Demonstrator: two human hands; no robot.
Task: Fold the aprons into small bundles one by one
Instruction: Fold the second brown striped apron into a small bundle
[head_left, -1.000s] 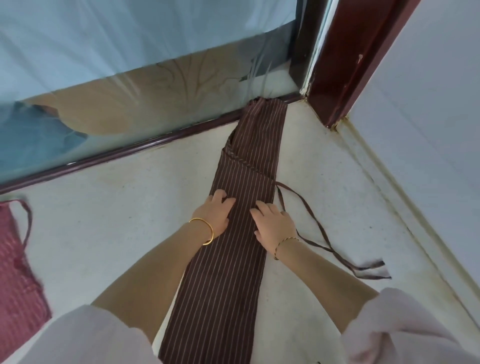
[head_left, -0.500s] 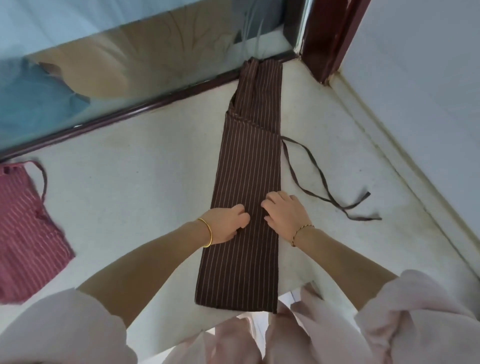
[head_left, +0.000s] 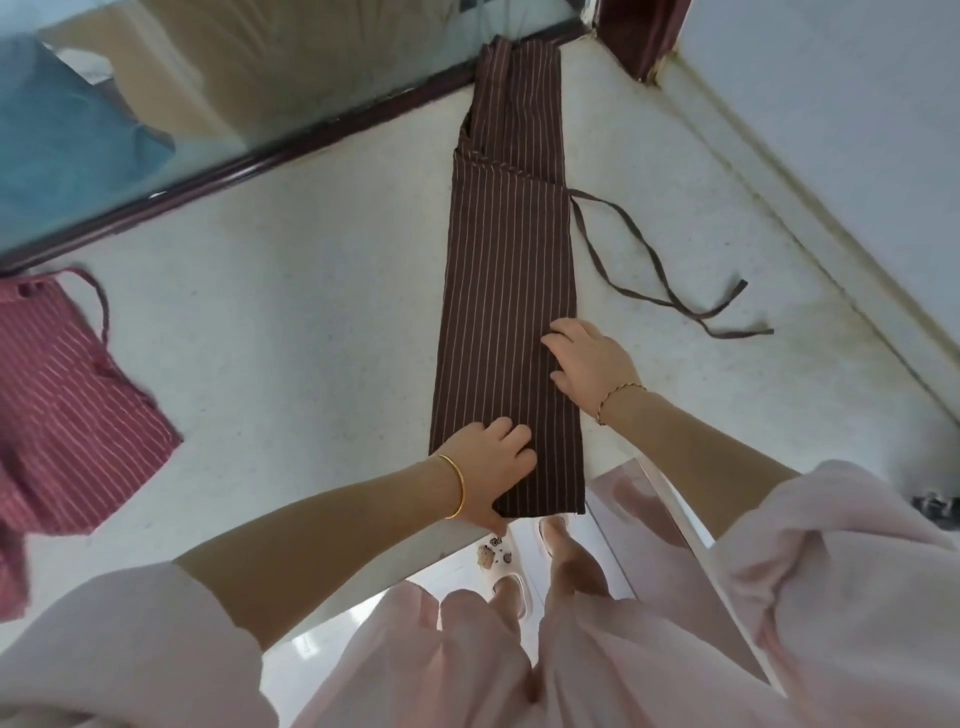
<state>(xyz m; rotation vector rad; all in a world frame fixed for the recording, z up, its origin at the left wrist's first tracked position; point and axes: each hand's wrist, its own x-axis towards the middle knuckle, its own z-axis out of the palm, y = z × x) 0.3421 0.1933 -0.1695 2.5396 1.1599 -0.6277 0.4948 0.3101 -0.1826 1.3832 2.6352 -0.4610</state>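
The brown apron lies as a long folded strip on the white surface, with a red apron well to its left. The left grip curls round its near left corner. The right grip rests released, fingers on its right edge.

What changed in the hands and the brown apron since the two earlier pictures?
Both hands slid along the brown apron toward the person. The left hand reached its near left corner and seems to grip it, thumb at the hem; the right hand rests on the right edge, further up. Unchanged: the apron is a long narrow strip, ties loose at its right, red apron at the left.
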